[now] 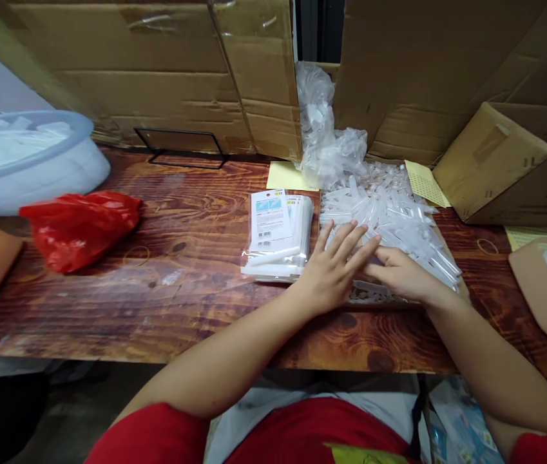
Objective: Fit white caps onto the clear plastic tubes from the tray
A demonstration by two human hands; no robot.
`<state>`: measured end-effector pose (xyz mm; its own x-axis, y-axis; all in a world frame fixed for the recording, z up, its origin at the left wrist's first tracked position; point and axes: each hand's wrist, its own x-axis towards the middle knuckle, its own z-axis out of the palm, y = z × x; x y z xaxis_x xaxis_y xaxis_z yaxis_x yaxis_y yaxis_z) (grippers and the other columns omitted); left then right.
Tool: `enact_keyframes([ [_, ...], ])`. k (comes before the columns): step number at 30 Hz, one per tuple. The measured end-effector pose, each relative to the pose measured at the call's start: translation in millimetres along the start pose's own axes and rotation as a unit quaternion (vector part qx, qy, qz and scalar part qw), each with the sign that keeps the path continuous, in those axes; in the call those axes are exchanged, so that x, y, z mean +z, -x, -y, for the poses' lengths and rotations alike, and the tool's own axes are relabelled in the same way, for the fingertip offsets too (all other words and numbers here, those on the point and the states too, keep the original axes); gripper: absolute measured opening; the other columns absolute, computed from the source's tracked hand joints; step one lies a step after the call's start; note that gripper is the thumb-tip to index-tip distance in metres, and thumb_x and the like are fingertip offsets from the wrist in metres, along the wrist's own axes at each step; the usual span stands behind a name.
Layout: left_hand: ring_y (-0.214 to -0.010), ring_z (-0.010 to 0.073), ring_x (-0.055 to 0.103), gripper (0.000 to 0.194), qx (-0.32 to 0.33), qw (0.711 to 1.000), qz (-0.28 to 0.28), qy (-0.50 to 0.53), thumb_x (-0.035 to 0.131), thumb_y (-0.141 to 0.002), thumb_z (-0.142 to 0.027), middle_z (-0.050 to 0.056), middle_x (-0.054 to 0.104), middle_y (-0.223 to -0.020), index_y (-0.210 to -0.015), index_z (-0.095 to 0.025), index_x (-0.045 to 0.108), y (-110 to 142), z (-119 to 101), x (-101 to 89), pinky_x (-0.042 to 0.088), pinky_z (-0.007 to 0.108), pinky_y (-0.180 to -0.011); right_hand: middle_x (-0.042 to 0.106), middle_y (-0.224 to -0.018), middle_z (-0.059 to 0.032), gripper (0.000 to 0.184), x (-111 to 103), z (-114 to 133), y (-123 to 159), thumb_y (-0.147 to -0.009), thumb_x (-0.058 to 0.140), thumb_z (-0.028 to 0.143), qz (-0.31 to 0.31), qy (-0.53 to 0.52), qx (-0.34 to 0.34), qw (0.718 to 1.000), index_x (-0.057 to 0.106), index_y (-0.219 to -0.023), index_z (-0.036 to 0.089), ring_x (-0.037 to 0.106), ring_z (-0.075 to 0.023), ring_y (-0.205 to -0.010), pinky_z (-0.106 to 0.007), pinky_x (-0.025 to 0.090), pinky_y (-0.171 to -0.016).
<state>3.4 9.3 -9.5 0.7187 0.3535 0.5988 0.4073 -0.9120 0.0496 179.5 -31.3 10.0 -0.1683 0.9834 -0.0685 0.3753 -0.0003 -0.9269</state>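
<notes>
Slim translucent white plastic tubes are lying in a loose heap, and in the head view they are being reached over by both bare hands. The left hand is being held across the heap's near left corner, fingers spread. The right hand is being held at the heap's near side, fingers bent towards the left ones; whether anything is being pinched cannot be told. Control is probably being served best by light fingertip pressure, as smooth, straight pieces could easily be rolled or scattered. Just left of the heap, glossy clear plastic packets with white printed cards are being borne by a dark, wood-grained tabletop; their slippery film is likely calling for gentle contact. Behind the heap, a crumpled clear plastic bag is bunching softly.
</notes>
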Motion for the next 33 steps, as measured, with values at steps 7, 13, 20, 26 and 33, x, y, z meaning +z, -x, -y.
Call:
enact_keyframes([
  [7,-0.085,0.0245,0.058,0.017,-0.071,0.993,0.088,0.032,0.041,-0.092,-0.016,0.011,0.059,-0.094,-0.103,-0.016,0.054,-4,10,2.7,0.05,0.037,-0.075,0.062,-0.129,-0.011,0.037,12,13,10,-0.088,0.059,0.033,-0.007,0.085,-0.121,0.989,0.06,-0.123,0.02,0.051,-0.0273,-0.129,-0.047,0.039,-0.111],
  [13,-0.09,0.0233,0.058,0.035,-0.225,0.966,0.056,0.113,0.051,-0.071,-0.006,0.007,0.056,-0.1,-0.102,-0.022,0.045,0,18,7.8,0.052,0.034,-0.076,0.063,-0.095,-0.0046,0.041,-9,12,16,-0.085,0.066,0.04,-0.03,0.114,-0.088,0.989,0.05,-0.117,0.021,0.061,-0.0167,-0.075,-0.028,0.051,-0.063],
  [20,-0.095,0.0216,0.063,0.034,-0.308,0.911,-0.001,0.275,0.059,-0.087,-0.028,0.007,0.063,-0.104,-0.117,-0.019,0.044,-3,12,10.5,0.052,0.035,-0.086,0.064,-0.105,-0.0122,0.017,-5,-15,-1,-0.086,0.052,0.01,0.025,0.352,-0.172,0.919,0.065,-0.096,0.015,0.061,-0.0237,-0.099,-0.038,0.051,-0.09],
  [26,-0.103,0.0236,0.063,0.04,-0.277,0.909,0.016,0.31,0.056,-0.092,-0.042,0.012,0.065,-0.114,-0.123,-0.017,0.05,-2,6,13.7,0.051,0.038,-0.093,0.064,-0.108,-0.0115,0.031,6,-27,-9,-0.084,0.051,0.003,0.038,0.423,-0.121,0.897,0.068,-0.106,0.015,0.061,-0.0229,-0.098,-0.034,0.05,-0.087],
  [33,-0.121,0.0233,0.058,0.039,-0.219,0.934,0.009,0.281,0.053,-0.096,-0.035,0.011,0.063,-0.127,-0.133,-0.022,0.054,0,8,15.6,0.046,0.041,-0.107,0.068,-0.101,-0.0125,0.029,4,-19,-8,-0.092,0.045,0.006,0.039,0.473,-0.087,0.876,0.071,-0.101,0.016,0.063,-0.0243,-0.097,-0.036,0.05,-0.086],
])
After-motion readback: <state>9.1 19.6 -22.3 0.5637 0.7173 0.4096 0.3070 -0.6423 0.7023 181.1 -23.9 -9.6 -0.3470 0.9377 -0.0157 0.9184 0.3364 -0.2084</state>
